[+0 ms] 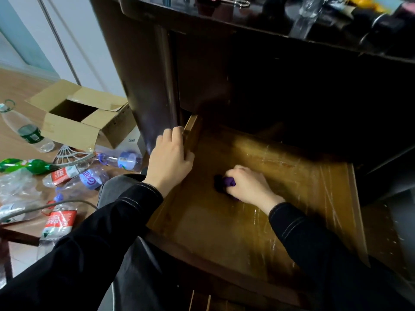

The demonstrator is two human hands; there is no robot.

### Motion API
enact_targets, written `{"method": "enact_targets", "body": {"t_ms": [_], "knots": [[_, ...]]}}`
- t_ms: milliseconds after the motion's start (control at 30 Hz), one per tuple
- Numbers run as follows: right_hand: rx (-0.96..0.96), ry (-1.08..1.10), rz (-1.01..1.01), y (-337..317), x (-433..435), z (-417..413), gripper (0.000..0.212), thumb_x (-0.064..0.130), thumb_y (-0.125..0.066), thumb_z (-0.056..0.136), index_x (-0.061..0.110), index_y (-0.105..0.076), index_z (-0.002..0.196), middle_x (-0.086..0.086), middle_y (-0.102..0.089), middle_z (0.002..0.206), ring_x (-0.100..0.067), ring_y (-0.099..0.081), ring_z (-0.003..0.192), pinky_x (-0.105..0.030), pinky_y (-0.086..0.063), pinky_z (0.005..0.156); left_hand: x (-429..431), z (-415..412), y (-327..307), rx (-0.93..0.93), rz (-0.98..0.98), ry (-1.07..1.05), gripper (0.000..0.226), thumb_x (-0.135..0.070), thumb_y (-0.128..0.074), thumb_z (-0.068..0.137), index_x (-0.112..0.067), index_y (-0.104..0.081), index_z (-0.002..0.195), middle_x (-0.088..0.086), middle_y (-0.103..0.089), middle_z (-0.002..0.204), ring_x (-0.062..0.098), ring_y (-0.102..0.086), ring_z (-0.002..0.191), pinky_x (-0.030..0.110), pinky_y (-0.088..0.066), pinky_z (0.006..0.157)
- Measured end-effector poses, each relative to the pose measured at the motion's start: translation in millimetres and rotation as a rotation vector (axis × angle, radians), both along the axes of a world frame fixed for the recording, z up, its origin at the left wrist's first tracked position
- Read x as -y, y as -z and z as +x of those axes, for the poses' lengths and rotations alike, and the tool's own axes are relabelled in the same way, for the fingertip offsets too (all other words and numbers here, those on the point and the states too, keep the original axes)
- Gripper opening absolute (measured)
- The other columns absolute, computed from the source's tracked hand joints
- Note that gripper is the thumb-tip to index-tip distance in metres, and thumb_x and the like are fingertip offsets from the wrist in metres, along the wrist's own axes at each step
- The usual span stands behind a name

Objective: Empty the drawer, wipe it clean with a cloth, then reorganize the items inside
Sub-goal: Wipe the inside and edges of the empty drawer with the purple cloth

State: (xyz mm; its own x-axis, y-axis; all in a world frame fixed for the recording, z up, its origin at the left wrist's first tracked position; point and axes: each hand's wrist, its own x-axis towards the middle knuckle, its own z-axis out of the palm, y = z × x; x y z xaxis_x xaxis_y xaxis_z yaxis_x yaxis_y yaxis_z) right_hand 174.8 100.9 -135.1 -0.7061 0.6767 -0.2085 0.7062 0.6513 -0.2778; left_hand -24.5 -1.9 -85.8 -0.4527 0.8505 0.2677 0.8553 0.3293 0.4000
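The wooden drawer (224,221) is pulled out of a dark cabinet, and nothing lies inside it except my right hand and the cloth. Its bottom shines with streaks on the right side. My right hand (249,184) grips a bunched purple cloth (228,182) and presses it onto the drawer bottom near the middle. My left hand (170,157) holds the top edge of the drawer's left wall, fingers curled over it.
The dark cabinet (280,86) overhangs the drawer's back; its top carries clutter, including a clear plastic bottle (303,16). On the floor to the left lie an open cardboard box (85,122), several plastic bottles (31,133) and a grey cable (33,209).
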Motion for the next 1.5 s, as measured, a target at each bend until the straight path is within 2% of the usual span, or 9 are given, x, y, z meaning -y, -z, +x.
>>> {"method": "enact_targets", "body": {"t_ms": [133, 200, 333, 433, 667, 733, 867, 1067, 1500], "knots": [[-0.548, 0.392, -0.562, -15.0, 3.3, 11.3, 0.012, 0.033, -0.075, 0.088, 0.025, -0.067, 0.088, 0.010, -0.071, 0.067, -0.005, -0.069, 0.060, -0.017, -0.050, 0.050, 3.6, 13.9, -8.0, -0.108, 0.278, 0.215, 0.035, -0.028, -0.054, 0.088, -0.017, -0.054, 0.121, -0.003, -0.054, 0.108, 0.017, -0.051, 0.097, 0.031, -0.046, 0.078], [-0.798, 0.514, -0.781, -27.1, 6.2, 14.5, 0.016, 0.032, -0.074, 0.089, 0.028, -0.069, 0.104, 0.009, -0.077, 0.088, -0.007, -0.073, 0.080, -0.022, -0.057, 0.065, 2.1, 36.7, -5.6, 0.280, 0.230, 0.268, 0.028, -0.035, -0.055, 0.089, -0.025, -0.054, 0.116, -0.010, -0.059, 0.099, 0.012, -0.058, 0.087, 0.028, -0.049, 0.073], [-1.073, 0.577, -1.129, -35.9, 10.9, 15.0, 0.041, 0.016, -0.065, 0.091, 0.018, -0.060, 0.131, -0.005, -0.074, 0.116, -0.023, -0.072, 0.104, -0.044, -0.057, 0.086, -11.9, 73.6, -0.9, 1.525, -0.177, -0.022, 0.036, -0.047, -0.061, 0.095, -0.028, -0.053, 0.124, 0.003, -0.067, 0.117, 0.031, -0.073, 0.097, 0.049, -0.061, 0.074], [-0.962, 0.445, -1.204, -38.0, 12.7, 18.5, 0.049, 0.009, -0.059, 0.091, 0.023, -0.053, 0.138, -0.002, -0.070, 0.125, -0.021, -0.068, 0.113, -0.046, -0.056, 0.095, -26.2, 72.3, 8.0, 1.778, -0.086, -0.094, 0.040, -0.033, -0.062, 0.098, -0.021, -0.051, 0.134, 0.011, -0.064, 0.128, 0.033, -0.070, 0.106, 0.054, -0.059, 0.068], [-0.504, 0.369, -0.762, -47.0, -3.5, 39.8, 0.040, 0.019, -0.056, 0.099, 0.031, -0.054, 0.137, 0.000, -0.049, 0.145, -0.009, -0.053, 0.117, -0.024, -0.049, 0.089, -44.1, 49.3, 23.6, 1.426, 0.053, -0.299, 0.030, -0.018, -0.059, 0.099, -0.019, -0.056, 0.129, 0.010, -0.066, 0.111, 0.026, -0.067, 0.094, 0.031, -0.056, 0.062], [-0.534, 0.413, -0.587, -51.8, -12.3, 57.7, 0.026, 0.022, -0.055, 0.100, 0.032, -0.062, 0.123, 0.006, -0.057, 0.129, -0.002, -0.055, 0.105, -0.023, -0.046, 0.085, -49.8, 38.1, 27.8, 1.156, 0.078, -0.162, 0.029, -0.016, -0.061, 0.098, -0.022, -0.058, 0.127, 0.008, -0.068, 0.111, 0.018, -0.069, 0.088, 0.021, -0.054, 0.057], [-0.337, 0.458, -0.040, -65.6, -28.3, 108.8, 0.019, 0.031, -0.053, 0.101, 0.035, -0.064, 0.115, 0.015, -0.062, 0.112, -0.009, -0.065, 0.098, -0.025, -0.053, 0.075, -71.4, 27.7, 35.2, 0.464, 0.057, 0.206, 0.036, -0.019, -0.061, 0.098, -0.026, -0.059, 0.133, -0.006, -0.059, 0.121, 0.012, -0.059, 0.111, 0.023, -0.048, 0.093], [0.143, 0.123, 0.412, -56.7, -44.5, 172.7, 0.029, 0.034, -0.044, 0.099, 0.037, -0.070, 0.111, 0.017, -0.062, 0.113, -0.011, -0.047, 0.120, -0.032, -0.028, 0.109, -80.0, 55.6, 67.4, -0.216, -0.360, 0.486, 0.057, -0.042, -0.051, 0.100, -0.032, -0.031, 0.152, 0.004, -0.034, 0.143, 0.028, -0.042, 0.125, 0.039, -0.051, 0.099], [-0.089, 0.213, 0.482, -41.1, -47.7, 172.6, 0.013, 0.033, -0.066, 0.088, 0.035, -0.074, 0.078, 0.021, -0.068, 0.076, -0.005, -0.063, 0.082, -0.034, -0.024, 0.118, -89.1, 64.2, 75.7, -0.367, -0.358, 0.600, 0.042, -0.048, -0.039, 0.103, -0.029, -0.036, 0.141, 0.005, -0.044, 0.127, 0.029, -0.054, 0.109, 0.037, -0.057, 0.076]]}}
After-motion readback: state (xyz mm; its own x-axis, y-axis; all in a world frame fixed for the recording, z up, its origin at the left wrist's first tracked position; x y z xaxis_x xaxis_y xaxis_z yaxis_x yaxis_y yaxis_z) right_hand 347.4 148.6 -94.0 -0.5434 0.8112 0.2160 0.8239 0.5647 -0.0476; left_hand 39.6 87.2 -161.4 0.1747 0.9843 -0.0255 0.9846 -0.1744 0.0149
